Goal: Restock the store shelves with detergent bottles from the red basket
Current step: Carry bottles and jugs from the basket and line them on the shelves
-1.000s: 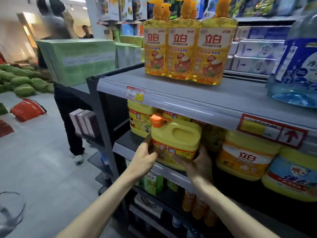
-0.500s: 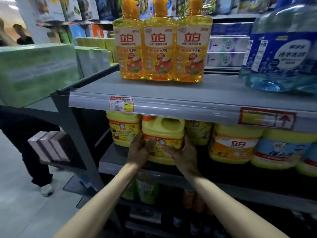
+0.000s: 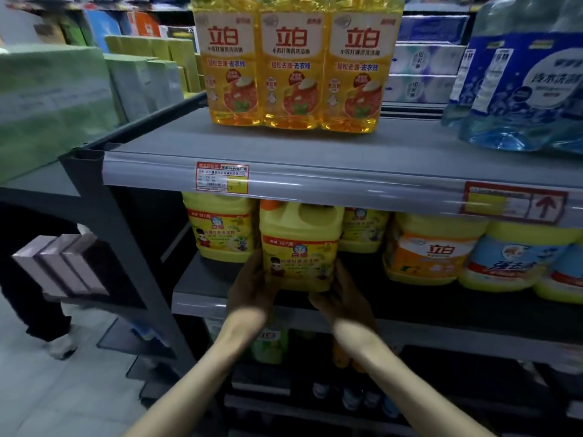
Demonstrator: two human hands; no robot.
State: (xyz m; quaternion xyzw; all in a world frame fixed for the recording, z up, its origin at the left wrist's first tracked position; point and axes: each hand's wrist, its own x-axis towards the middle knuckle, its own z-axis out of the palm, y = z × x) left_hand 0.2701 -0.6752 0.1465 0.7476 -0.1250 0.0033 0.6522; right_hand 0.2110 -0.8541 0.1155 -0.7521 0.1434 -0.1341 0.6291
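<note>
Since a second ago, the yellow jug point(image 3: 299, 241) has moved from the front edge deeper onto the middle shelf point(image 3: 202, 298). The left hand point(image 3: 252, 288) and right hand point(image 3: 339, 298) clasp its lower sides, fingers curled, forearms raised. Its red band reads "127". A matching left jug point(image 3: 220, 228) and right jug point(image 3: 362, 228) stand just behind. On the upper shelf point(image 3: 284, 146) stand three amber bottles point(image 3: 291, 67) marked "立白".

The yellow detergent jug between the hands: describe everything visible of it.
This squat yellow plastic detergent jug has an orange cap at top left, a moulded handle recess and a red-banded cartoon label. It is upright at the dark lower shelf front, left hand and right hand holding its bottom corners.
</note>
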